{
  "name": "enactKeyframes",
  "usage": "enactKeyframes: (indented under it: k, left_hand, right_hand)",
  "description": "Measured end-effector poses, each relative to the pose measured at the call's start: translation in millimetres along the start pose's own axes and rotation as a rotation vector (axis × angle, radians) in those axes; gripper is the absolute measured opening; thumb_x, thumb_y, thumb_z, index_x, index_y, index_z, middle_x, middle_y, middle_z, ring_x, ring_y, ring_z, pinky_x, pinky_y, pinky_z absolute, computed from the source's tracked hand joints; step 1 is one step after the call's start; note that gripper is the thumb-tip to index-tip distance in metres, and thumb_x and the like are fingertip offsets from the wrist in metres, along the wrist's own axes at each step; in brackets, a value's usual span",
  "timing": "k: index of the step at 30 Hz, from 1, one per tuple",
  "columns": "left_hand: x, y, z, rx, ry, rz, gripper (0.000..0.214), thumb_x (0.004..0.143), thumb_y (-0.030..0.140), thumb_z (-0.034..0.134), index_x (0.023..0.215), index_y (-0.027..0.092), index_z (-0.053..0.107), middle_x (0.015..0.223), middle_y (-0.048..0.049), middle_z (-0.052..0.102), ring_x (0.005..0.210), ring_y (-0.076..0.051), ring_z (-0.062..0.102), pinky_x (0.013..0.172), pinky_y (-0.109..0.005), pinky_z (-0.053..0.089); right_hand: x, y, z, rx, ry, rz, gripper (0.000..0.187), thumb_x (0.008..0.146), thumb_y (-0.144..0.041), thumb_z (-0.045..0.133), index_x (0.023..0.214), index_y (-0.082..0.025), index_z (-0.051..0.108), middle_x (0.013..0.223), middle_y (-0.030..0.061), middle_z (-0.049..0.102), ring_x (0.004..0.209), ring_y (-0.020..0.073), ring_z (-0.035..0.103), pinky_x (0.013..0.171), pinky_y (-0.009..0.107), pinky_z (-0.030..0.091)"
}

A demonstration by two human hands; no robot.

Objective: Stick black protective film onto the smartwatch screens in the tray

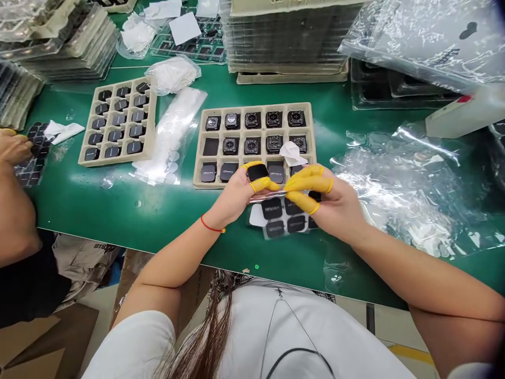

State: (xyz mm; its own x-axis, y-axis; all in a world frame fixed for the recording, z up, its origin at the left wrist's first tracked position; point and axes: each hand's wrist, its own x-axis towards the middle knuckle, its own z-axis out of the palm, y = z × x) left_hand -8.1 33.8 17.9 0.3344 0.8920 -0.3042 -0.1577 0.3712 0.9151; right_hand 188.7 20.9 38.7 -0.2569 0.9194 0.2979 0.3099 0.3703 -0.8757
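Watch [258, 172] held near squares [209, 172] reading "HiFuture".

Reads "HiFuture" on dark squares [208, 172] along near edge of middle tray [198, 158] | shows blurred lettering on sticker sheet [272, 209] toward front edge of table [169, 210] | ends in "SIS" on beige cloth [84, 258] below that edge | unreadably small on blocks [119, 120] in left tray [149, 150]

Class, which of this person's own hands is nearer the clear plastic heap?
Right. The right hand is by the left edge of the plastic heap; the left hand is farther left.
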Motion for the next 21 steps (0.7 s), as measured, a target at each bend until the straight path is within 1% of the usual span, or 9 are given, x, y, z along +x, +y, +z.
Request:
enactKeyframes:
  k: [2, 4, 8, 12, 17, 19, 21]
  left_hand:
    - [-2, 0, 1.9, 0.089, -0.018, 0.056, 0.056, 0.074, 0.03, 0.08, 0.119, 0.022, 0.048, 0.105, -0.0045, 0.069, 0.092, -0.017, 0.07, 0.082, -0.03, 0.059]
    - [-6, -3, 6.3, 0.173, -0.051, 0.121, 0.058, 0.073, 0.026, 0.081, 0.121, 0.023, 0.049, 0.108, -0.0035, 0.068, 0.094, -0.016, 0.069, 0.086, -0.03, 0.058]
    - [-11, -12, 12.6, 0.272, -0.107, 0.193, 0.052, 0.079, 0.026, 0.075, 0.123, 0.025, 0.048, 0.112, -0.0033, 0.066, 0.094, -0.015, 0.07, 0.086, -0.029, 0.059]
    - [-9, -17, 11.0, 0.327, -0.147, 0.29, 0.051, 0.081, 0.024, 0.072, 0.126, 0.025, 0.047, 0.115, -0.0037, 0.065, 0.095, -0.015, 0.071, 0.084, -0.029, 0.06]
    - [-7, -18, 8.6, 0.37, -0.165, 0.319, 0.051, 0.083, 0.023, 0.07, 0.127, 0.025, 0.046, 0.125, -0.0053, 0.063, 0.099, -0.015, 0.07, 0.086, -0.029, 0.06]
    - [-7, -18, 8.3, 0.37, -0.166, 0.338, 0.051, 0.083, 0.021, 0.07, 0.127, 0.025, 0.046, 0.125, -0.0048, 0.063, 0.099, -0.015, 0.07, 0.086, -0.028, 0.06]
    - [-7, -20, 8.0, 0.355, -0.169, 0.345, 0.052, 0.082, 0.019, 0.071, 0.127, 0.026, 0.047, 0.121, -0.0034, 0.064, 0.096, -0.013, 0.07, 0.085, -0.026, 0.06]
  right_hand:
    - [2, -4, -2, 0.136, 0.048, 0.181, 0.003, 0.081, -0.029, 0.068, 0.083, -0.03, 0.07, 0.089, 0.0018, 0.072, 0.087, 0.0228, 0.067, 0.085, 0.043, 0.055]
    - [4, -4, -3, 0.239, 0.043, 0.339, 0.005, 0.078, -0.032, 0.072, 0.082, -0.028, 0.07, 0.087, 0.0016, 0.072, 0.083, 0.0221, 0.068, 0.082, 0.041, 0.057]
    - [7, 0, 2, 0.388, -0.023, 0.503, 0.014, 0.071, -0.035, 0.079, 0.077, -0.025, 0.071, 0.081, 0.0011, 0.071, 0.078, 0.02, 0.069, 0.076, 0.036, 0.058]
    - [7, -1, 2, 0.434, -0.056, 0.573, 0.016, 0.07, -0.032, 0.082, 0.079, -0.022, 0.073, 0.083, 0.0012, 0.073, 0.078, 0.0175, 0.067, 0.076, 0.031, 0.056]
    - [7, -1, 0, 0.438, -0.06, 0.571, 0.02, 0.068, -0.034, 0.085, 0.078, -0.022, 0.074, 0.082, 0.0012, 0.072, 0.078, 0.0171, 0.066, 0.076, 0.031, 0.055]
    - [7, -1, 0, 0.442, -0.061, 0.567, 0.021, 0.066, -0.036, 0.087, 0.078, -0.022, 0.074, 0.081, 0.0009, 0.072, 0.078, 0.0172, 0.066, 0.076, 0.031, 0.055]
    - [7, 0, 1, 0.438, -0.058, 0.565, 0.022, 0.066, -0.036, 0.087, 0.078, -0.022, 0.074, 0.08, 0.0008, 0.071, 0.078, 0.0173, 0.066, 0.076, 0.031, 0.055]
